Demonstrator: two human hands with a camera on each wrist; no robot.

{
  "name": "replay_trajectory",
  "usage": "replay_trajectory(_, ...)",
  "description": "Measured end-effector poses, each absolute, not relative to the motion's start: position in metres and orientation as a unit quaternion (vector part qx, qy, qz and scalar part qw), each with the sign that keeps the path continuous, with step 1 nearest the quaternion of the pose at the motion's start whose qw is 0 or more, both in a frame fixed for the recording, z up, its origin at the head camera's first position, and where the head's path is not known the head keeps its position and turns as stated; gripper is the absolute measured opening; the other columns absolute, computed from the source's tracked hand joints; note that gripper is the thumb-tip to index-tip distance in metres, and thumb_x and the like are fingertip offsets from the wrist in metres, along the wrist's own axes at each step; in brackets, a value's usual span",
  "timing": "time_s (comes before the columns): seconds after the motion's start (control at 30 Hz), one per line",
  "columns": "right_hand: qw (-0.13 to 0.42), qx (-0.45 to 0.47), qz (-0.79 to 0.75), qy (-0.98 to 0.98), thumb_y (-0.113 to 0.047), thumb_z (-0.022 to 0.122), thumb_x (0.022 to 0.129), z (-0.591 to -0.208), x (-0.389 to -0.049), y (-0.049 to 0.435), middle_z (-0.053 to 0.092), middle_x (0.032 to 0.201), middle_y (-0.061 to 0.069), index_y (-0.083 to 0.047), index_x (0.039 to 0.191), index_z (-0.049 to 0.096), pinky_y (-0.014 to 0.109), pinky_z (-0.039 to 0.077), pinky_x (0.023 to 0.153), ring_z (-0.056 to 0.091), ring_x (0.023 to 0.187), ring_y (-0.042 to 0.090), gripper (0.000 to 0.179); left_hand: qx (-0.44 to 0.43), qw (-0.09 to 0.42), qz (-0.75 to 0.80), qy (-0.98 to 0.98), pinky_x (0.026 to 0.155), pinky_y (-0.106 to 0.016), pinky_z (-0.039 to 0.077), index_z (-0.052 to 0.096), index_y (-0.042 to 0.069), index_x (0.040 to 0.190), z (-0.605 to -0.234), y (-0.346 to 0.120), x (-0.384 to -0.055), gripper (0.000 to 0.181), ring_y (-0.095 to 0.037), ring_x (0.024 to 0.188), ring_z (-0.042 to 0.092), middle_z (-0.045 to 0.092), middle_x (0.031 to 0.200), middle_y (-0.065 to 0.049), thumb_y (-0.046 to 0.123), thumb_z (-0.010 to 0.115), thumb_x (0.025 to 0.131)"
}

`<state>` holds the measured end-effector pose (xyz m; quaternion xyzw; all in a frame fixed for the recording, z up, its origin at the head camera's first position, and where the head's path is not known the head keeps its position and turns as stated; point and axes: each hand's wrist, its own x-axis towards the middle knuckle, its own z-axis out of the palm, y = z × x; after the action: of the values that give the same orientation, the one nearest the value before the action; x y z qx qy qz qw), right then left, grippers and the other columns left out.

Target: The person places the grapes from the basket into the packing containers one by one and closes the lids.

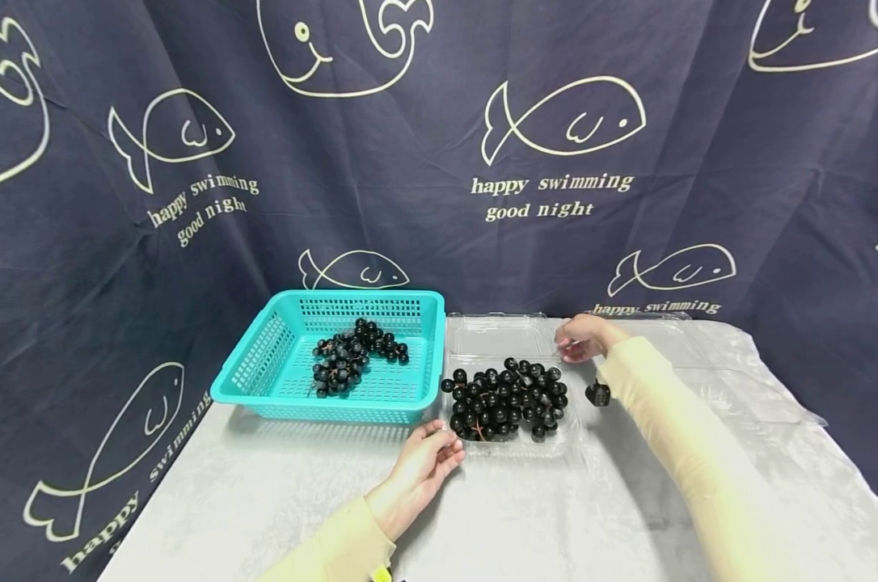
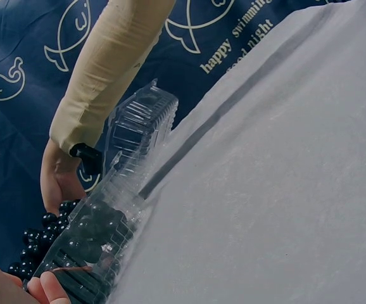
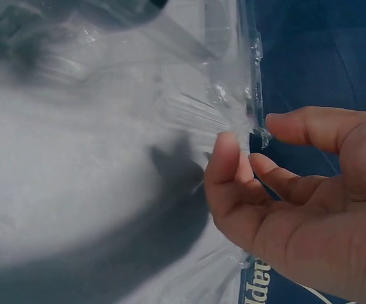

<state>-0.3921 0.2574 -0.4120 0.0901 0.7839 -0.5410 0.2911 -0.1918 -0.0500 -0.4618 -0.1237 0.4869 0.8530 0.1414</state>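
Observation:
A clear plastic clamshell container [image 1: 526, 449] stands on the table, its lid [image 1: 493, 338] folded back behind it. A heap of dark grapes [image 1: 508, 398] fills its base, with a bit of stem showing near the front. My left hand [image 1: 419, 467] pinches the container's near left corner between thumb and fingers. By the hinge on the right side is my right hand [image 1: 583, 338]. In the right wrist view, the fingers [image 3: 224, 168] of that hand are loosely bent beside the clear plastic, with a gap to the thumb.
A turquoise basket [image 1: 224, 392] stands to the left, holding more dark grape bunches [image 1: 343, 368]. Another clear container [image 1: 745, 396] lies open at the right, partly behind my right sleeve. A dark blue printed curtain [image 1: 410, 186] hangs behind the pale tabletop [image 1: 301, 477].

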Motion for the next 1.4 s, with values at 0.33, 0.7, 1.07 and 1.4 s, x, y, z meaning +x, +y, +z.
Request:
replay_trajectory(0.33, 0.296, 0.051, -0.558, 0.773, 0.008, 0.039, 0.086, -0.421, -0.394, 0.254, 0.044, 0.058, -0.005, -0.011, 0.063, 0.043, 0.019, 0.049, 0.060, 0.050, 0.053, 0.007, 0.030, -0.123, 0.143, 0.856, 0.482, 0.074, -0.026, 0.052, 0.037, 0.003, 0.110, -0.461, -0.049, -0.192, 0.030, -0.012, 0.073, 0.054, 0.050, 0.081, -0.004, -0.006, 0.052, 0.085)
replay_trajectory(0.7, 0.265, 0.041, -0.604, 0.750, 0.009, 0.040, 0.089, -0.426, -0.395, 0.255, 0.043, 0.058, -0.005, -0.003, 0.085, 0.044, 0.017, 0.048, 0.057, 0.049, 0.053, 0.005, 0.013, -0.122, 0.143, 0.857, 0.479, 0.073, -0.024, 0.052, 0.036, 0.003, 0.111, -0.461, -0.049, -0.192, 0.031, -0.012, 0.073, 0.053, 0.050, 0.080, -0.003, -0.007, 0.050, 0.085)
replay_trajectory(1.07, 0.241, 0.036, -0.598, 0.764, 0.011, 0.037, 0.086, -0.422, -0.389, 0.251, 0.039, 0.060, -0.004, 0.008, 0.106, 0.040, 0.019, 0.048, 0.058, 0.047, 0.055, 0.007, 0.020, -0.126, 0.138, 0.853, 0.487, 0.071, -0.025, 0.052, 0.036, 0.003, 0.109, -0.463, -0.049, -0.194, 0.032, -0.013, 0.072, 0.054, 0.051, 0.078, -0.004, -0.008, 0.051, 0.084)
replay_trajectory(1.4, 0.209, 0.040, -0.599, 0.772, 0.008, 0.039, 0.087, -0.415, -0.384, 0.251, 0.040, 0.057, -0.004, 0.005, 0.108, 0.039, 0.021, 0.050, 0.058, 0.048, 0.055, 0.008, 0.021, -0.121, 0.144, 0.854, 0.486, 0.073, -0.025, 0.052, 0.036, 0.003, 0.111, -0.461, -0.050, -0.194, 0.032, -0.012, 0.073, 0.054, 0.051, 0.079, -0.004, -0.007, 0.051, 0.085)
